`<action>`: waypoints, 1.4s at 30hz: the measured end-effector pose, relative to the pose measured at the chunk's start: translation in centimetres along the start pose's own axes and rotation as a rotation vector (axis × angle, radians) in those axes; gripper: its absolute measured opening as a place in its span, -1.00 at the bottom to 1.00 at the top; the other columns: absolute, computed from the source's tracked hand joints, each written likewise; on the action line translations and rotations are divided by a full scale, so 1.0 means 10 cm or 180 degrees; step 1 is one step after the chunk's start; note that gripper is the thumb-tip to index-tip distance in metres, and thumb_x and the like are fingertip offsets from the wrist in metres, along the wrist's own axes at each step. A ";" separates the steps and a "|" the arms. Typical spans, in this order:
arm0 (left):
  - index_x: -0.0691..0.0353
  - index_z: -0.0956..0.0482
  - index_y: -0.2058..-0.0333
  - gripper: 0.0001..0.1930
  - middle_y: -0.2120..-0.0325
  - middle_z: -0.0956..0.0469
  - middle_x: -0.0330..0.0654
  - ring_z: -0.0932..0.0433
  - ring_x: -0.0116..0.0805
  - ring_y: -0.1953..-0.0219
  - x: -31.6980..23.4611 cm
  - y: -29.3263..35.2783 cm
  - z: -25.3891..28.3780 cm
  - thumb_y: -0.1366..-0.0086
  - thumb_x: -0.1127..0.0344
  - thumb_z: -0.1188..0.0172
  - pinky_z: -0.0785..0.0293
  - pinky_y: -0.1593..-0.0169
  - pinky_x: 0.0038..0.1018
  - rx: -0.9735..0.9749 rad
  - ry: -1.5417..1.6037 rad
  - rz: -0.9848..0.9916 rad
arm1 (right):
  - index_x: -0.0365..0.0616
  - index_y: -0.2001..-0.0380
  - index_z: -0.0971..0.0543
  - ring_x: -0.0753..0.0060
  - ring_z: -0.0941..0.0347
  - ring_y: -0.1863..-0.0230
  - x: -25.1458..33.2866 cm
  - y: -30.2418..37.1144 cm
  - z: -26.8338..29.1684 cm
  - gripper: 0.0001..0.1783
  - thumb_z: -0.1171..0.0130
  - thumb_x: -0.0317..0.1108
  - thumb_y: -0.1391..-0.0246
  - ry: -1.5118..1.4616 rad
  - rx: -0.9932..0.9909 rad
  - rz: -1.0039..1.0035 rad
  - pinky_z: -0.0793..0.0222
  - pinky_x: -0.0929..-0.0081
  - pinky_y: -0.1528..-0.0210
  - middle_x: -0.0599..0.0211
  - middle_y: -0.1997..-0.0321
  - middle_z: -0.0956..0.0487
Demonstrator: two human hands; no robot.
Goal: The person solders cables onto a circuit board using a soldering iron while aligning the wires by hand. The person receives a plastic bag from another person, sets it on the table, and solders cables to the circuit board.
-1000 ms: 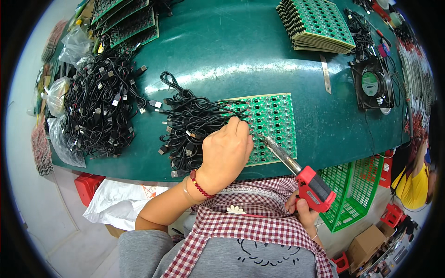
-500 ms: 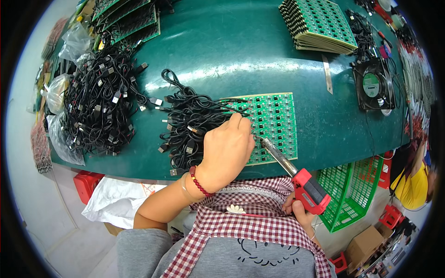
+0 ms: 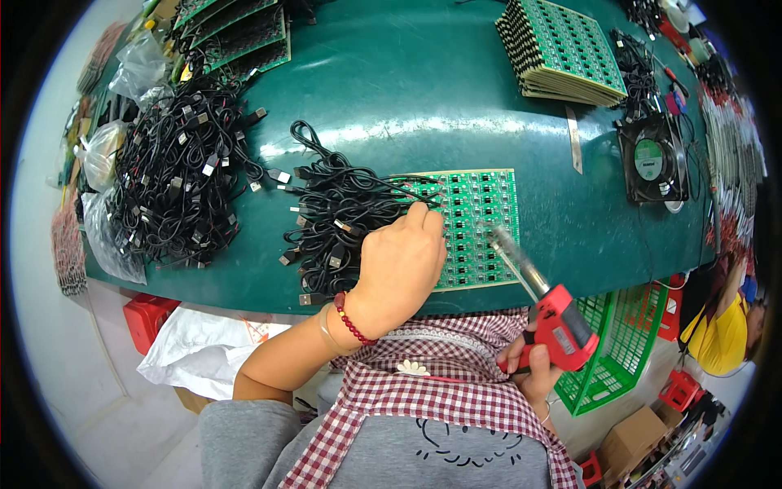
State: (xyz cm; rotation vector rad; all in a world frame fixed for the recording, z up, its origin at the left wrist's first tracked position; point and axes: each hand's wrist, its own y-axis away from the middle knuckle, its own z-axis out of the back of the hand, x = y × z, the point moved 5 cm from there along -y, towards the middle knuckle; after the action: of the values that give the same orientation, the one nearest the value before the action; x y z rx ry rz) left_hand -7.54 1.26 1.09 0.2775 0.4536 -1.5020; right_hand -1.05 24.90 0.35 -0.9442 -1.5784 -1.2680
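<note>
My left hand [image 3: 399, 265] is closed in a pinch over the left part of a green circuit board [image 3: 494, 273]; what its fingertips hold is hidden beneath them. Beside it lies a bunch of black USB cables [image 3: 338, 196], some reaching across the board's upper left corner. In my right hand [image 3: 533, 371] is a soldering iron [image 3: 562, 334] with a red and black handle. Its metal barrel slants up and left over the board, the tip raised and slightly blurred, apart from my left fingers.
A larger heap of USB cables [image 3: 183, 171] covers the table's left side. Board stacks stand at the back left [image 3: 244, 37] and back right [image 3: 562, 49]. To the right are a metal ruler [image 3: 575, 138] and a black fan [image 3: 652, 159]. A green crate [image 3: 607, 350] stands below the table edge.
The soldering iron has pulled back to the right, away from my left fingertips, with my right hand. My left hand has stayed nearly in place. The view has shifted slightly.
</note>
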 end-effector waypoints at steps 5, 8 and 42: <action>0.21 -0.47 0.33 -0.74 0.43 -0.40 -0.17 -0.49 -0.23 0.41 -0.12 0.26 0.28 0.03 0.36 -0.30 -0.41 0.41 -0.38 -0.0075 -0.0161 -0.0359 | -0.30 0.10 -0.31 0.55 -0.28 0.72 0.15 -0.43 -0.11 -0.58 -0.05 -0.15 -0.18 -0.1000 -0.0185 0.0323 -0.36 0.02 -0.13 0.29 0.67 -0.37; 0.21 -0.48 0.23 -0.60 0.36 -0.39 -0.21 -0.40 -0.22 0.29 -0.05 0.56 0.51 0.09 0.34 -0.35 -0.32 0.24 -0.35 0.0367 -0.0422 0.0057 | -0.30 0.14 -0.31 0.54 -0.28 0.73 0.17 -0.56 -0.19 -0.62 -0.07 -0.20 -0.17 -0.1352 -0.0029 0.0336 -0.20 -0.08 -0.25 0.28 0.66 -0.37; 0.04 -0.57 0.35 -0.77 0.30 -0.39 -0.27 -0.33 -0.29 0.11 1.97 -0.56 1.49 0.03 0.20 -0.32 -0.16 0.08 -0.25 -0.1734 -0.2803 0.0894 | -0.19 0.13 -0.35 0.60 -0.20 0.74 -0.03 -0.62 -0.13 -0.70 0.10 -0.18 -0.28 -0.1480 -0.0492 0.0420 -0.35 0.08 -0.15 0.37 0.66 -0.38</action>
State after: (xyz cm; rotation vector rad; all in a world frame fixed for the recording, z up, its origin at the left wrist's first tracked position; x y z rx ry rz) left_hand -11.18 -23.31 5.93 -0.7054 0.0855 -1.0375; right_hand -6.50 22.47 -1.76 -1.4994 -1.7452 -1.1417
